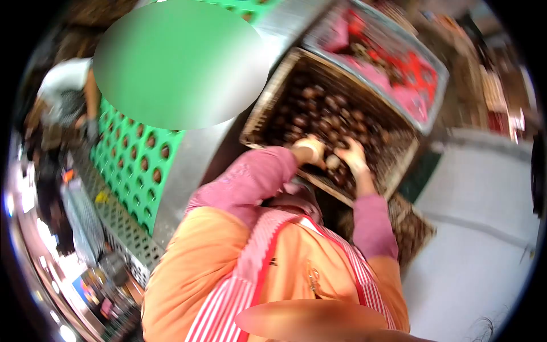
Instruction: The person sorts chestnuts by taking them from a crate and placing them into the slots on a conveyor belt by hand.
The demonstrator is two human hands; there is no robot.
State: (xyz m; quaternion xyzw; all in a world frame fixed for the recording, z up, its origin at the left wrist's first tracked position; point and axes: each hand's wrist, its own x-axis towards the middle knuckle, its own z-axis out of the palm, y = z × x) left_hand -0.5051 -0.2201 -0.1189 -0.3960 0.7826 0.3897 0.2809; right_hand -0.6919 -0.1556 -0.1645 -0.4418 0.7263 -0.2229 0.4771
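While brown nuts (326, 114) are contained in the wicker basket (401, 158) beneath the left hand (311, 150) and right hand (352, 155), whether fingers are pinched cannot be told; each nut is judged light, hard, slippery, best gripped mid-body.

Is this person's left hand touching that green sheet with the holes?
Apart. The head view shows the left hand inside the wicker basket, with a metal strip between it and the green sheet.
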